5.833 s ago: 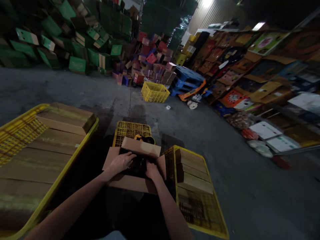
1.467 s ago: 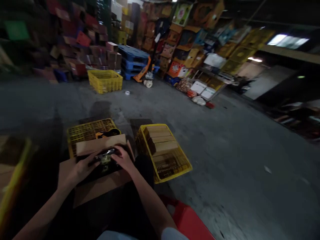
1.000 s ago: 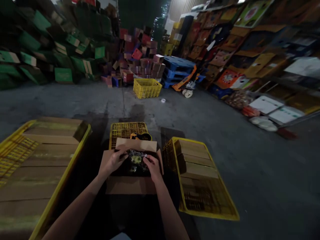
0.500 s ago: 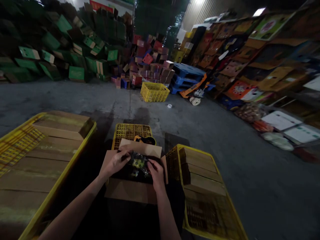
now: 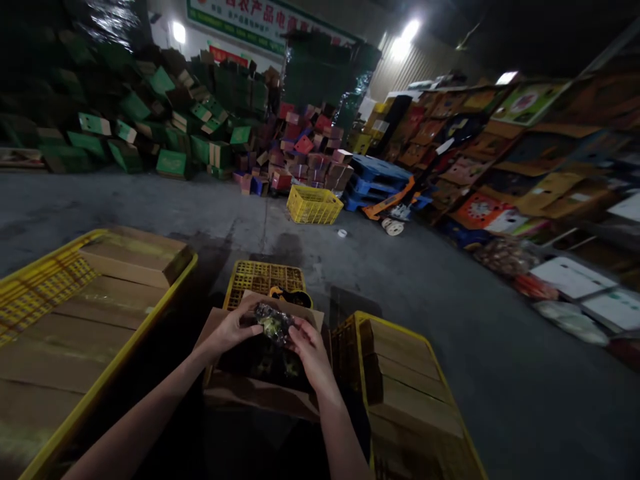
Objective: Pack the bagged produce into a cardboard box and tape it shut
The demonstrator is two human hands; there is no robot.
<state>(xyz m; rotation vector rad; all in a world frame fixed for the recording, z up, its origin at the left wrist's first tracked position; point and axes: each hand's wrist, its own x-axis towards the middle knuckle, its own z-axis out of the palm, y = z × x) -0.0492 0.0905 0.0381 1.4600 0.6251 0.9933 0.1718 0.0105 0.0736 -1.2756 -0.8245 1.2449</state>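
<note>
Both my hands hold a small shiny plastic-wrapped packet [image 5: 273,323] with something yellowish inside, just above an open cardboard box [image 5: 260,390] with dark contents. My left hand [image 5: 231,329] grips the packet's left side, fingers curled. My right hand [image 5: 309,347] pinches its right side. The box's far flap [image 5: 305,308] stands up behind the packet. What the packet holds is too dark to name.
A yellow crate [image 5: 263,277] with a tape dispenser [image 5: 290,297] sits beyond the box. Yellow crates of flat cardboard stand at left [image 5: 100,293] and right [image 5: 400,373]. Farther off are another yellow crate [image 5: 314,205], blue pallets [image 5: 377,175] and stacked cartons along both walls.
My hands have lifted the wrapped packet up out of the box toward the far flap. The view has tilted upward a little.
</note>
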